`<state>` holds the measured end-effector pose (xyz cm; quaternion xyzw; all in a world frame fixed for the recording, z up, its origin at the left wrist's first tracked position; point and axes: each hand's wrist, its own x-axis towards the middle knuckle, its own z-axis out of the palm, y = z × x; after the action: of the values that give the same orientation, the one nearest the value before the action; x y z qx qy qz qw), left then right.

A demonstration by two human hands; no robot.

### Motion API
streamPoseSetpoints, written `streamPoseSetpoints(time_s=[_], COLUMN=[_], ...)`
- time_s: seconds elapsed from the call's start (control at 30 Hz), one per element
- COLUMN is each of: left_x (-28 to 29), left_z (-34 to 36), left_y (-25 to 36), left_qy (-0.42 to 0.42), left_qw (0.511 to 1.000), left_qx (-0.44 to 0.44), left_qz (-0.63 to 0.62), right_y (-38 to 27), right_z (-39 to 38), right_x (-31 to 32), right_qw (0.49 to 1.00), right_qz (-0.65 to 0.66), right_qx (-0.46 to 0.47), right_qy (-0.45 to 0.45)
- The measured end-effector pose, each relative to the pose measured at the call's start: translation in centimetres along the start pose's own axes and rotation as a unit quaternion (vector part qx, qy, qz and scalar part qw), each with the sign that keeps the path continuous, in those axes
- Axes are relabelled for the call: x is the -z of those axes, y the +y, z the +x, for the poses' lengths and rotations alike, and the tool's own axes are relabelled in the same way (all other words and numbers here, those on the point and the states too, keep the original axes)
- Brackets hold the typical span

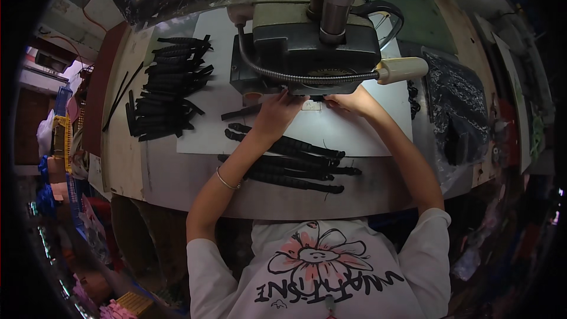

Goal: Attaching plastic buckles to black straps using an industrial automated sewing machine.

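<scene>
the left hand (282, 110) and right hand (353, 101) touch a black strip (317, 98) under the sewing machine (307, 53); whether either grips it, i cannot tell. darker strips (172, 85) lie left of the machine.

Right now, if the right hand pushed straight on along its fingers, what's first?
Probably the short black strip at the right hand's fingertips, under the dark metal machine head; then the left hand. Depth is unclear in that shadow.
</scene>
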<state>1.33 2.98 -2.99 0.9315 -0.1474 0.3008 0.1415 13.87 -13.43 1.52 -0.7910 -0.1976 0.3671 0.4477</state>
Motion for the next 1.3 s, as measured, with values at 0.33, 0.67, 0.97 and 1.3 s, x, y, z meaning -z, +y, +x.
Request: streamPoseSetpoints(time_s=[0.33, 0.67, 0.97, 1.3], left_x=[-0.3, -0.6, -1.4, -0.9], left_z=[0.0, -0.3, -0.6, 0.5], left_y=[0.2, -0.1, -0.3, 0.4], left_qy=[-0.022, -0.028, -0.021, -0.027], left_qw=[0.999, 0.999, 0.999, 0.993], left_qx=[0.011, -0.011, 0.009, 0.076], left_qz=[-0.027, -0.016, -0.026, -0.089], right_y=[3.2, 2.7, 0.7, 1.5], right_z=[-0.1, -0.2, -1.2, -0.8], right_x=[-1.7, -1.6, -0.3, -0.4], right_qw=[0.983, 0.975, 0.997, 0.995], right_qz=[-0.060, -0.036, 0.066, 0.094], right_qx=[0.105, 0.140, 0.020, 0.018], right_qy=[0.138, 0.167, 0.017, 0.002])
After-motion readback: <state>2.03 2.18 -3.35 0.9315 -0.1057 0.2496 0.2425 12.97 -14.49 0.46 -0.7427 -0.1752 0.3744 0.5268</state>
